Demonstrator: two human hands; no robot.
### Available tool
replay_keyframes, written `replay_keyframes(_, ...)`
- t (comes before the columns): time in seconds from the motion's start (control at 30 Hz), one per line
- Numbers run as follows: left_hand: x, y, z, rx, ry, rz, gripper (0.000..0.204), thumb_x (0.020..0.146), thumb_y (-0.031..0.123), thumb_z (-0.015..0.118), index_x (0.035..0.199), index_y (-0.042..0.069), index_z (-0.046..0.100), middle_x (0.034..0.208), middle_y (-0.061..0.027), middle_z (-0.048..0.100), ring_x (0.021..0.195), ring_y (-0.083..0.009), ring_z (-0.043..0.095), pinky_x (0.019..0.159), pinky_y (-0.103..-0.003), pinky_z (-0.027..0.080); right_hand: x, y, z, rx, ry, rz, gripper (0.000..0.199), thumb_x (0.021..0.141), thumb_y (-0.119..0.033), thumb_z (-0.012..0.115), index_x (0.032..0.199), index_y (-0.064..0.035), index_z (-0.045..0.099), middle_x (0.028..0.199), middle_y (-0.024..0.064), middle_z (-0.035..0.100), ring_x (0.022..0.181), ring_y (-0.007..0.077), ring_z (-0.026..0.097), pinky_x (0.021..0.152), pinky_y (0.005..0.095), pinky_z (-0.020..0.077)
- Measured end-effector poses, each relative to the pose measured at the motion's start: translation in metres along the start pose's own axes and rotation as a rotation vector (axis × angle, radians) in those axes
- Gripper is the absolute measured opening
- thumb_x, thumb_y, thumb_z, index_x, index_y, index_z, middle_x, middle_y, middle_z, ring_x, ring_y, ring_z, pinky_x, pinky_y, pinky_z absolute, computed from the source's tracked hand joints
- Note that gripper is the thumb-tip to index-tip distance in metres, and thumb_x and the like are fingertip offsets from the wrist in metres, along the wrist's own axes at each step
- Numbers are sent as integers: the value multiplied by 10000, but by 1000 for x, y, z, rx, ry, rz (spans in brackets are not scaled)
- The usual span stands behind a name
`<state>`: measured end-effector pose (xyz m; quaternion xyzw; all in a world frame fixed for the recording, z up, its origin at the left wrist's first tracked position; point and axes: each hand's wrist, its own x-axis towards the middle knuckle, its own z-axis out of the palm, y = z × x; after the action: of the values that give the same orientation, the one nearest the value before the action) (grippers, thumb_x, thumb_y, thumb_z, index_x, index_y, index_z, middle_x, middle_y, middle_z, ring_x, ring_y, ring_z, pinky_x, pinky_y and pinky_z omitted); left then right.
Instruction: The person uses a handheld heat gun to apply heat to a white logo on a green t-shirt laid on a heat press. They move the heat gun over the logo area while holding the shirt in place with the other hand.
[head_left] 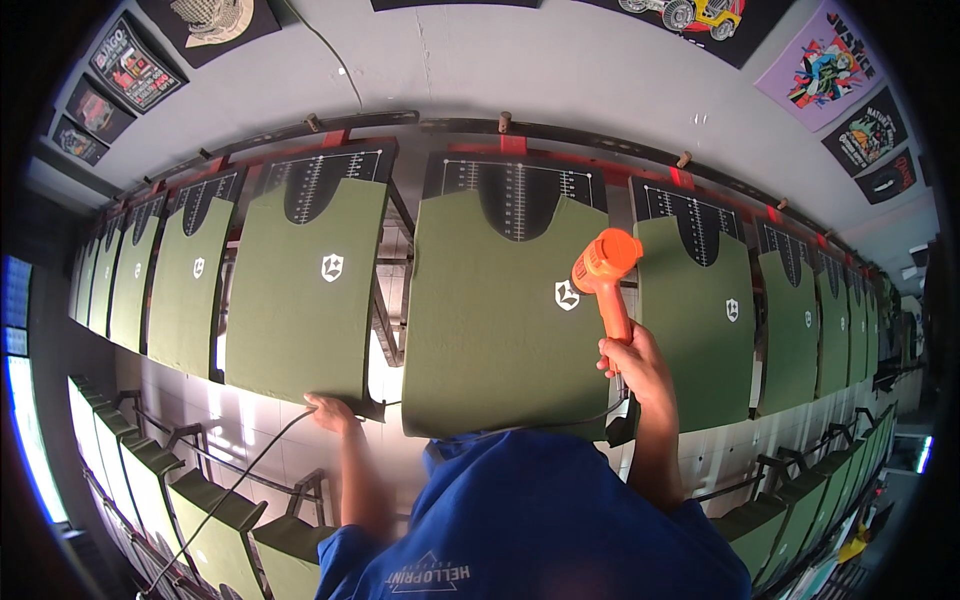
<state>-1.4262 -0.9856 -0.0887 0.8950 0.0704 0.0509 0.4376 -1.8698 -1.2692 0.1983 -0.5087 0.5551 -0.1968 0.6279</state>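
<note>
My right hand is wrapped around the handle of an orange heat gun, which I hold above the right edge of the middle board, about midway between its far and near edges. The nozzle points down and to the left, close to a white shield emblem on the green fabric stretched over that board. The fabric's scooped neckline leaves the board's black, ruler-marked far end bare.

My left hand is at the near edge of the left board, by its near right corner. A black cord meets my fingertips there; I cannot tell whether they are closed on it or only touching it. From there the cord slants down to the lower left; on the other side, cord also shows along the middle board's near edge, up to the handle.

The left board and the right board carry green fabric too, each with a white shield near its right edge. Behind their far edges runs a dark rail.
</note>
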Motion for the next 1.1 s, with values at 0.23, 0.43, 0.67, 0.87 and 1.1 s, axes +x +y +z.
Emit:
replay_keyframes(0.23, -14, 37, -12, -178, 3, -127, 492, 982, 364, 458, 1103, -99, 571, 948, -233, 643, 796, -303, 605, 730, -365, 484, 3, -6, 3, 25, 14, -14, 225, 856, -140, 591, 1019, -1, 523, 776, 28, 558, 620, 118, 594, 536, 264, 486)
replay_keyframes(0.43, 0, 5, -7, 96, 25, 59, 515, 982, 379, 440, 1135, -100, 552, 971, -256, 637, 819, -334, 612, 748, -371, 485, 8, -9, 6, 49, -2, -25, 215, 855, -138, 588, 1007, 1, 526, 771, 27, 563, 620, 121, 597, 542, 261, 486)
replay_keyframes(0.67, -12, 33, -8, 9, -111, -52, 353, 984, 154, 420, 1241, -85, 460, 1091, -227, 602, 896, -294, 608, 782, -343, 482, 3, -4, 0, 55, 61, 5, 233, 849, -137, 595, 1021, 4, 528, 778, 29, 568, 622, 122, 599, 539, 260, 482)
replay_keyframes(0.87, -2, 10, -4, -224, -63, -105, 386, 997, 241, 428, 1160, -99, 509, 985, -221, 631, 843, -272, 588, 767, -342, 467, 4, -2, -1, 57, 52, 1, 235, 848, -145, 601, 1016, 2, 527, 784, 30, 571, 627, 123, 604, 541, 263, 486)
replay_keyframes(1.1, -15, 32, -6, -206, -64, -61, 374, 998, 211, 414, 1175, -108, 499, 970, -230, 630, 842, -283, 585, 772, -330, 463, 0, -1, -5, 64, 83, 15, 232, 855, -145, 599, 1026, -7, 526, 786, 30, 567, 625, 120, 601, 543, 264, 486)
